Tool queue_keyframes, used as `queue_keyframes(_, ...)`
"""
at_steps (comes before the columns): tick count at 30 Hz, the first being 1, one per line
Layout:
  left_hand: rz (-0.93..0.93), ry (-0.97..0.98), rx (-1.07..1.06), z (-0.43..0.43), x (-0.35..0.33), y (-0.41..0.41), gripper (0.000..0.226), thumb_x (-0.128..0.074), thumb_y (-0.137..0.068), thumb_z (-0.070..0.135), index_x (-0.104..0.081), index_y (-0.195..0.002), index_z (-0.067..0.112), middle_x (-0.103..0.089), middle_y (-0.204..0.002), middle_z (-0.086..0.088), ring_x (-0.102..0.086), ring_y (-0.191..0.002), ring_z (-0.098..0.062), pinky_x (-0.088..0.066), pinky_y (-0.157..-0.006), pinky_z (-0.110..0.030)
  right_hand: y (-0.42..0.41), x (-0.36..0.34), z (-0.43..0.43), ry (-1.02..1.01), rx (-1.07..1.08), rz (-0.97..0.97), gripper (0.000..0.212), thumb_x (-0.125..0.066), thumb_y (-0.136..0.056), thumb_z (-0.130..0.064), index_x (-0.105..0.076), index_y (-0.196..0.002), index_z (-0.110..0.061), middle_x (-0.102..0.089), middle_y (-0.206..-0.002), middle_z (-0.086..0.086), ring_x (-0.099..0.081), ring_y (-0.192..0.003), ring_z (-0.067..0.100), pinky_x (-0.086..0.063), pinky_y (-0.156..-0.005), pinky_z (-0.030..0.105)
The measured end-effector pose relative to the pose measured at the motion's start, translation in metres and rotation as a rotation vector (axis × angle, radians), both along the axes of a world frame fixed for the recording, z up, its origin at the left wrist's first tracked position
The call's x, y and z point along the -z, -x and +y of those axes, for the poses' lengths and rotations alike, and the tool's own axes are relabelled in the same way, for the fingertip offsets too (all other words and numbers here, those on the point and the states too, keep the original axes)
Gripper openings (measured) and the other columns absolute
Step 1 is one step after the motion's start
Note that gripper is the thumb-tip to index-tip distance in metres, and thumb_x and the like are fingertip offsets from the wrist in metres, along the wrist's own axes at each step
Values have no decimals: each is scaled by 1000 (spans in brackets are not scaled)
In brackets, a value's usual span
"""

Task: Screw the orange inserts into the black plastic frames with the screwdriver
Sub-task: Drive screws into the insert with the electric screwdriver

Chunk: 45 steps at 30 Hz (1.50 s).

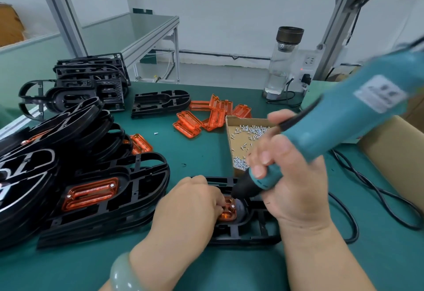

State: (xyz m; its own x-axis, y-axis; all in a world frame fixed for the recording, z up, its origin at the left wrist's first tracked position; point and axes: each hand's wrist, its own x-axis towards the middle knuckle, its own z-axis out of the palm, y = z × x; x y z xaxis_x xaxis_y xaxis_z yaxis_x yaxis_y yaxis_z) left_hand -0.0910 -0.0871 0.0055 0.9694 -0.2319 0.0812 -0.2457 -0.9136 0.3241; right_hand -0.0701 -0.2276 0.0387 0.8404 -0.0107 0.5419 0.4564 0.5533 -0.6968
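A black plastic frame (250, 231) lies on the green mat near the front edge, with an orange insert (227, 212) seated in it. My left hand (190, 205) rests on the frame, its fingertips on the insert's left end. My right hand (289, 176) grips a teal electric screwdriver (344, 125); its black nose (241, 189) points down at the insert's right end, where a screw shows. Left of it a finished frame (110, 199) carries an orange insert with two screws. Loose orange inserts (213, 114) lie farther back.
A cardboard tray of screws (243, 139) sits right behind my hands. Stacks of black frames (75, 116) fill the left side, one single frame (160, 102) at mid-back. A glass bottle (282, 65), a power strip and black cables (371, 194) occupy the right.
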Motion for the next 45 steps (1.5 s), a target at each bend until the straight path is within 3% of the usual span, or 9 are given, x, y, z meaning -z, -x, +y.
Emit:
queue_keyframes(8, 20, -29, 9, -1, -1, 0, 20, -45, -94, 37, -61, -106, 38, -47, -98, 12, -43, -100, -9, -45, -85, -31, -6, -1, -19, -129, 135, 168, 15, -53, -85, -13, -57, -99, -17, -47, -57, -7, -45, -44, 8, -41, -53, 22)
queue_keyframes(18, -56, 6, -6, -9, -16, -3, 21, -42, -94, 42, -59, -104, 38, -52, -95, 13, -51, -94, -10, -45, -81, -26, -12, 3, -27, -133, 293, 237, 14, -56, -84, -14, -57, -98, -15, -47, -57, -4, -45, -44, 10, -40, -51, 20)
queue_keyframes(23, -188, 106, 21, -30, -38, -28, 23, -47, -94, 31, -64, -110, 29, -63, -106, 4, -58, -102, -20, -48, -86, -36, -13, 4, -28, -151, 335, 239, 14, -55, -84, -14, -57, -98, -15, -47, -56, -4, -45, -44, 10, -40, -49, 20)
queue_keyframes(27, -97, 3, 86, -53, -41, -69, 22, -52, -92, 19, -67, -109, 21, -67, -107, -2, -60, -105, -25, -50, -85, -36, -15, 5, -28, -133, 353, 246, 13, -56, -83, -14, -57, -96, -14, -49, -55, -4, -45, -44, 11, -40, -49, 21)
queue_keyframes(31, 29, -189, 75, -69, -36, -98, 22, -57, -84, 17, -64, -105, 21, -59, -94, -5, -47, -105, -31, -34, -88, -40, -16, 5, -28, -131, 355, 250, 13, -57, -82, -14, -57, -95, -13, -48, -54, -3, -44, -43, 12, -39, -48, 20)
queue_keyframes(34, 143, -269, 80, -74, -35, -104, 19, -63, -83, 24, -63, -101, 22, -44, -84, -4, -31, -107, -31, -19, -104, -50, -16, 5, -28, -143, 343, 256, 13, -56, -82, -14, -56, -95, -13, -47, -54, -4, -44, -42, 12, -39, -47, 19)
queue_keyframes(36, 125, -310, 127, -76, -34, -107, 10, -64, -81, 25, -64, -91, 22, -53, -87, 1, -39, -110, -30, -13, -107, -55, -16, 5, -28, -152, 338, 256, 13, -56, -82, -14, -56, -94, -13, -47, -53, -4, -44, -42, 11, -39, -47, 18)
queue_keyframes(38, 107, -305, 163, -77, -33, -107, 6, -61, -82, 21, -59, -75, 22, -51, -73, 7, -47, -92, -23, -11, -108, -57, -16, 4, -27, -153, 336, 257, 13, -56, -82, -14, -56, -94, -13, -48, -53, -4, -44, -42, 11, -40, -47, 18)
queue_keyframes(45, -4, 27, 102, -69, -32, -104, 16, -55, -87, 22, -71, -88, 21, -68, -89, 3, -59, -90, -23, -44, -87, -39, -16, 5, -28, -125, 347, 240, 13, -56, -82, -14, -57, -95, -14, -48, -54, -4, -44, -43, 11, -41, -49, 20)
